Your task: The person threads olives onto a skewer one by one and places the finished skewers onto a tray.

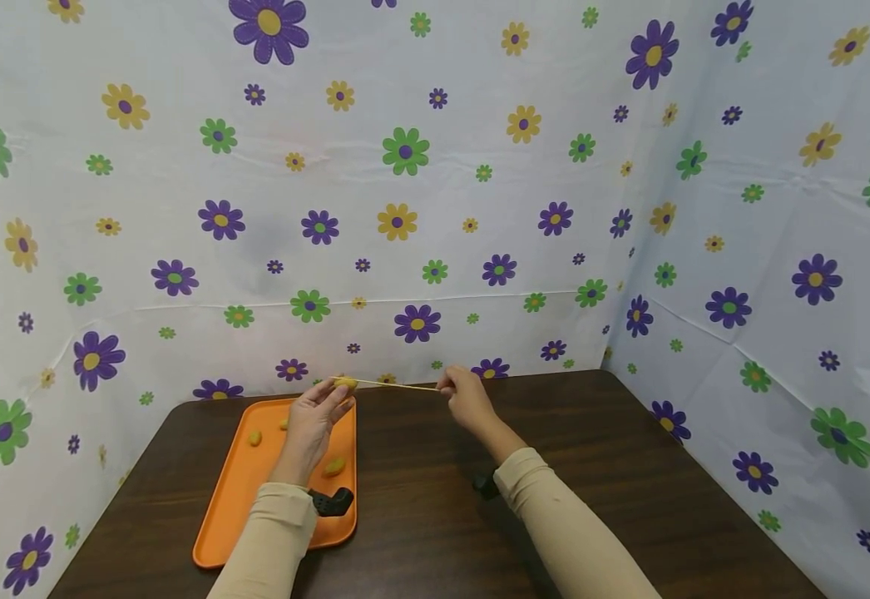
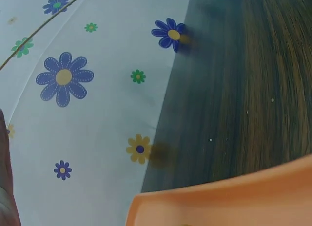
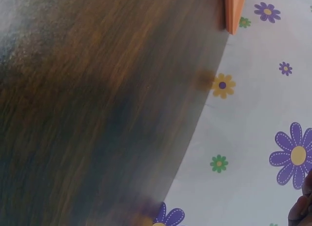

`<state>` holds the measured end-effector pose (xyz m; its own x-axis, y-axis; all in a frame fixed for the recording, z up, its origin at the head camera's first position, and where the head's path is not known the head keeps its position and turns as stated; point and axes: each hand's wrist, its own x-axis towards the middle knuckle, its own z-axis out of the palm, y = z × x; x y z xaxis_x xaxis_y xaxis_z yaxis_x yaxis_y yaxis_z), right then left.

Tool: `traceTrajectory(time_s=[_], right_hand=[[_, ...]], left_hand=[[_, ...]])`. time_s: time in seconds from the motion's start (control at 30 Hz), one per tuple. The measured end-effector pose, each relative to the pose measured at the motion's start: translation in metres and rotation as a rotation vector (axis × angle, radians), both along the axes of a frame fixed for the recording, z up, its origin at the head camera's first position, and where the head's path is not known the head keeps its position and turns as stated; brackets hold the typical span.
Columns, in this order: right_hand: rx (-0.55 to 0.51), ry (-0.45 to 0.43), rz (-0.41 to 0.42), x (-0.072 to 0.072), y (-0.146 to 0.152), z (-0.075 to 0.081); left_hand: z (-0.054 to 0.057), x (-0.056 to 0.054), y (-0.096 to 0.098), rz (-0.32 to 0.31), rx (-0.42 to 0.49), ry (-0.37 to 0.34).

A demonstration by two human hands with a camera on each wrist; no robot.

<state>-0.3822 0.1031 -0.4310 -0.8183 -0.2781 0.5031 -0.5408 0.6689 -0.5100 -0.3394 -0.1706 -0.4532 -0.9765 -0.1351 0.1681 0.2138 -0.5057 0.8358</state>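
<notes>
My left hand holds a small, lumpy yellow piece between thumb and fingers, raised over the far end of an orange tray. From that piece a thin tan stick-like strand runs almost straight across to my right hand, which pinches its other end. Whether the strand goes through the piece or beside it, I cannot tell. On the tray lie more yellow pieces: one to the left, one partly behind my left hand, and a larger one on the right.
The tray sits on the left part of a dark wood-grain table. A white cloth with printed flowers hangs behind the table and along its right side. Black wrist cameras show beneath both forearms.
</notes>
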Motion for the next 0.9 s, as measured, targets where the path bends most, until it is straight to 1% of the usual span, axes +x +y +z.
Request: traceTrajectory(time_s=[0.1,0.27,0.5,0.6,0.9], right_hand=[[-0.005,-0.007,-0.007,-0.0003,-0.0002,-0.0006],[-0.013,-0.025,-0.017,-0.0017,-0.0001,0.0003],[-0.008,0.043,-0.006,-0.0037,0.0007,0.0023],[-0.002,0.059,-0.001,-0.0031,0.0,0.0035],[0.015,0.043,0.0,-0.0016,-0.0024,0.0063]], left_hand=[[0.0006,-0.0002,0.0014,0.02,-0.013,-0.007],[0.0014,0.0003,0.0003,0.056,-0.073,0.001],[0.0022,0.0024,-0.0039,0.032,-0.16,0.015],[0.0031,0.0038,-0.0049,0.028,-0.19,0.015],[0.0056,0.0064,-0.0066,0.027,-0.215,0.013]])
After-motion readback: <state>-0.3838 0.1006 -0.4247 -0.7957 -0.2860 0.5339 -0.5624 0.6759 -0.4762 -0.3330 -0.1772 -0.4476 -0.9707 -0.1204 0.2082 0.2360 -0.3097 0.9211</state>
